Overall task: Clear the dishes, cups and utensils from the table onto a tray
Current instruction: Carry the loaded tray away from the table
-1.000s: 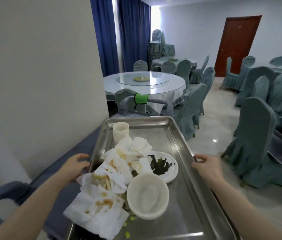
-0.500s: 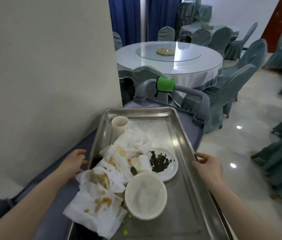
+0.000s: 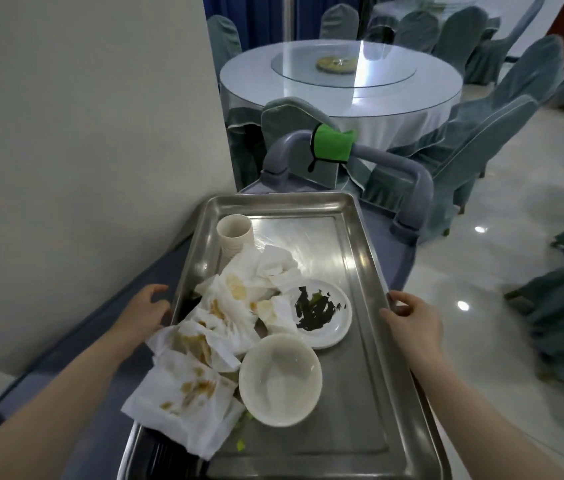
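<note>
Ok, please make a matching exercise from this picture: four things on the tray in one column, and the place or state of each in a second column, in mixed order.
Things:
1. stack of cups
2. plate
3. bowl
4. stained napkins

Places or states:
A. empty, nearest the person
B. far left corner of the tray
C. holds dark green food scraps
D. crumpled along the left side, brown spots

Pairs: 1-B, 2-C, 3-A, 4-D
</note>
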### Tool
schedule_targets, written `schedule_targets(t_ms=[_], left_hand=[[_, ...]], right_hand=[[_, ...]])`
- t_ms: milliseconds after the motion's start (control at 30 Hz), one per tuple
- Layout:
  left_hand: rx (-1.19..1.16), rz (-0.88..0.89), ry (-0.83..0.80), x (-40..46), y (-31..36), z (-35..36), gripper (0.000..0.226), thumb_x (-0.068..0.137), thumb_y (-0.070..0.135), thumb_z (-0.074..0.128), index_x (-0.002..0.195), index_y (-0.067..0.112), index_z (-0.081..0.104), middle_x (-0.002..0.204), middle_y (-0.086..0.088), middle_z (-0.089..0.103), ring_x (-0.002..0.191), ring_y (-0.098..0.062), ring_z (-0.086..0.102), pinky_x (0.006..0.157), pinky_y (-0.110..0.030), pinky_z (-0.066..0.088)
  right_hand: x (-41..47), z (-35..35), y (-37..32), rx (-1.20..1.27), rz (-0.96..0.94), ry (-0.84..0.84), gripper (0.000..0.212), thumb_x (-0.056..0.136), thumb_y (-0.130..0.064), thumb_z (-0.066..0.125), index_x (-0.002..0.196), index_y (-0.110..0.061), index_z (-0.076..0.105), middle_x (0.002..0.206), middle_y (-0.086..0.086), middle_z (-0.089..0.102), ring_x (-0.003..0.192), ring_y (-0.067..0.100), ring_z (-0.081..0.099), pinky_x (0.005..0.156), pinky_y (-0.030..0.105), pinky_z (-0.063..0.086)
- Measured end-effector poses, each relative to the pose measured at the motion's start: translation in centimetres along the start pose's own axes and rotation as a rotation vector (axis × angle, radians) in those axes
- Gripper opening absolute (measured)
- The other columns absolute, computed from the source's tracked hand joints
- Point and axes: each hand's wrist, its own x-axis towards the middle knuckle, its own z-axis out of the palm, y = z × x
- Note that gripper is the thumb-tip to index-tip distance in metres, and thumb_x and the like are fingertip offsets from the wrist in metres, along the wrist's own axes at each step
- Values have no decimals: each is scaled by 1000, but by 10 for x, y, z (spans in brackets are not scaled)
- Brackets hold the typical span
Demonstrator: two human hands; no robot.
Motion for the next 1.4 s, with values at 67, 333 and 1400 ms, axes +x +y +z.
schedule_targets(t_ms=[67, 333, 1400], left_hand=[[-40, -17, -19, -1, -4, 1, 43, 92, 10, 48, 134, 21, 46, 123, -10, 56, 91, -31, 64, 67, -35, 50], [-114, -20, -38, -48, -40, -4, 53, 92, 15, 52, 143, 18, 37, 116, -10, 61, 97, -24, 60, 81, -34, 48], [-464, 113, 210, -288, -131, -107, 34, 90, 4, 53, 119, 21, 55, 100, 7, 67, 92, -8, 60, 68, -23, 44]], right_hand=[[-1, -1, -3, 20, -1, -15, 37, 81, -19, 70, 117, -24, 63, 92, -3, 67, 77, 7, 61, 72, 27, 47], [-36, -26, 1, 250, 146, -355, 49, 87, -19, 66, 132, -32, 50, 109, 2, 65, 88, 16, 66, 65, 26, 50], [-234, 49, -43, 595, 661, -895, 84, 96, -48, 45, 145, 12, 12, 151, 31, 20, 140, 42, 25, 114, 47, 25]])
